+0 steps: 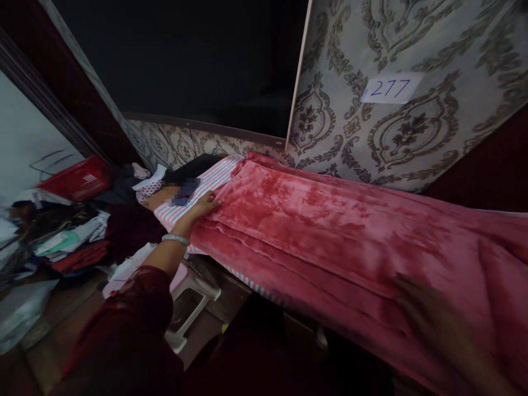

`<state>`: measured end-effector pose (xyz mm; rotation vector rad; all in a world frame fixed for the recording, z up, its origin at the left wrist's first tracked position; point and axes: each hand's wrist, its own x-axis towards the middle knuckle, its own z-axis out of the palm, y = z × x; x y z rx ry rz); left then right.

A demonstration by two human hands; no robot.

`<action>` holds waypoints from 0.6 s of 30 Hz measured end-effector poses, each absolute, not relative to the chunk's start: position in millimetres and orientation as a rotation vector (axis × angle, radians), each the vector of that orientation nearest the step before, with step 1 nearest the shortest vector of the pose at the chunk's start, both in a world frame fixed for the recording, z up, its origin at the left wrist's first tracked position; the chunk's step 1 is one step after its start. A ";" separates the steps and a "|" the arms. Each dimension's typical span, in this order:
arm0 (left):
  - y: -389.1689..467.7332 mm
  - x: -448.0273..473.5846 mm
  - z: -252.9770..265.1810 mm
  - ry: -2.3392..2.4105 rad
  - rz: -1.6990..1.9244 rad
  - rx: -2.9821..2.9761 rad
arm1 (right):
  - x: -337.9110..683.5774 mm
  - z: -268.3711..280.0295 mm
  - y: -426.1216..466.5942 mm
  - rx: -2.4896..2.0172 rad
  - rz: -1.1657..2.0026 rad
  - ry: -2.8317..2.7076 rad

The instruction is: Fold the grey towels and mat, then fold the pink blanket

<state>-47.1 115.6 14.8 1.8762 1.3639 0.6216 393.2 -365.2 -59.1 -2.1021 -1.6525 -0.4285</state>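
A plush red and pink blanket (297,220), folded in layers, stretches across a table from the middle to the right edge of view. Beneath its left end shows a striped cloth (214,179). My left hand (206,205), with a pale bangle on the wrist, has its fingers curled at the blanket's left edge and pinches it. Lower right, my right hand (429,311) lies on the blanket's near side, fingers stretched out; it is dim and slightly blurred.
Behind the table a large dark television screen (198,60) meets patterned wallpaper bearing a paper marked 277 (391,88). A pale plastic stool (193,308) stands below the table's left end. Piled clothes (78,236), a red basket (78,179) and a clear plastic bag (22,313) occupy the left.
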 end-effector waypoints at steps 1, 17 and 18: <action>113.2 -50.1 14.9 1.379 0.608 1.887 | 386.5 -62.2 -358.7 -2.060 -0.420 -1.694; 117.5 -55.5 14.4 1.556 0.609 1.813 | 340.7 -30.4 -312.4 -2.338 -0.608 -1.733; 118.9 -56.8 14.0 1.556 0.614 1.829 | 341.0 -25.9 -314.9 -2.311 -0.617 -1.713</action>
